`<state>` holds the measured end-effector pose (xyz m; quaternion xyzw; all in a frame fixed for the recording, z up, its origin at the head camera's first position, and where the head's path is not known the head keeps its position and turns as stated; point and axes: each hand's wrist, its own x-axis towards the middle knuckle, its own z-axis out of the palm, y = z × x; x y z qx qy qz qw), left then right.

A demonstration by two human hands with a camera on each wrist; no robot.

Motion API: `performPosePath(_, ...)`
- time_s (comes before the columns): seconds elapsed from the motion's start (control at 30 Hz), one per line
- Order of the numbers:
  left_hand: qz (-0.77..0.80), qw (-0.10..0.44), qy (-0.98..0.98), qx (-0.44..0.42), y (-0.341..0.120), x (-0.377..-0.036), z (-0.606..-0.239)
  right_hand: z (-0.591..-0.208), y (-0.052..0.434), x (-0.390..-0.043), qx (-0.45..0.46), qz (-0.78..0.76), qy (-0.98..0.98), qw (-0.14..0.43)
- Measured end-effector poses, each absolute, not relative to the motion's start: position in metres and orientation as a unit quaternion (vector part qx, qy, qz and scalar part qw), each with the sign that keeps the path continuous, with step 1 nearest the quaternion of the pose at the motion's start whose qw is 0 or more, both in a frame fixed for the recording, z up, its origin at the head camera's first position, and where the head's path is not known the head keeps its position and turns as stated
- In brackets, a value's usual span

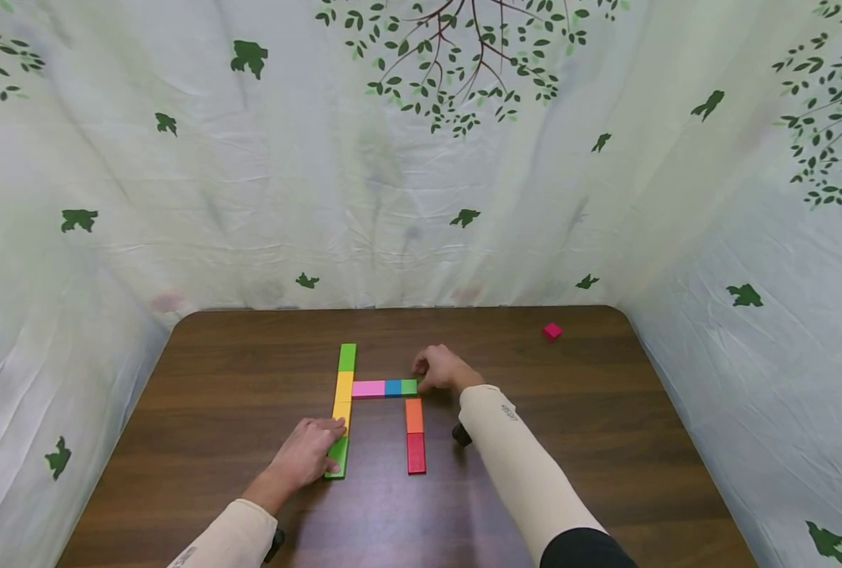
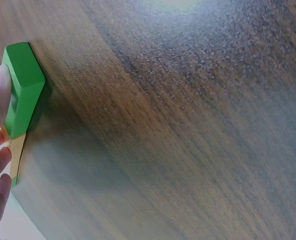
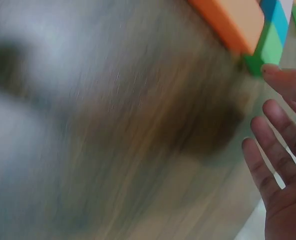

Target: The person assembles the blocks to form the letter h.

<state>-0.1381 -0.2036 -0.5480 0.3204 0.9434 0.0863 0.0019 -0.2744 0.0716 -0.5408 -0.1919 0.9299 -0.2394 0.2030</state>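
Note:
My left hand rests at the near end of a column of blocks. In the left wrist view its thumb touches the near green block, with the fingers beside the yellow block. That column has two yellow blocks between a far green block and the near one. A row of pink block, blue block and small green block runs rightward from it. My right hand is at this row's right end; in the right wrist view its thumb tip touches the small green block, fingers spread and holding nothing.
Below the row's right end lie an orange block and a red block, end to end. A crimson cube sits alone at the far right of the brown wooden table. Behind hangs a white leaf-printed curtain.

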Motion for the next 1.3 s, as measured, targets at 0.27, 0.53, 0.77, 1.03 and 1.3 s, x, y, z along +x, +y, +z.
performPosePath(0.27, 0.087, 0.015, 0.945, 0.315, -0.203, -0.138, -0.547, -0.542, 0.124, -0.284, -0.141, -0.247, 0.939, 0.195)
performPosePath(0.53, 0.091, 0.036, 0.948, 0.304, -0.200, -0.138, -0.549, -0.542, 0.198, -0.294, -0.112, -0.249, 0.948, 0.163)
performPosePath(0.77, 0.084, 0.033, 0.948, 0.304, -0.199, -0.139, -0.550, -0.532, 0.260, -0.300, -0.079, -0.237, 0.958, 0.144)
performPosePath(1.03, 0.081, 0.012, 0.944, 0.319, -0.204, -0.136, -0.547, -0.535, 0.298, -0.310, -0.062, -0.213, 0.967, 0.127)
performPosePath(1.3, 0.077, 0.001, 0.942, 0.327, -0.204, -0.140, -0.551, -0.539, 0.308, -0.321, -0.058, -0.204, 0.970, 0.116)
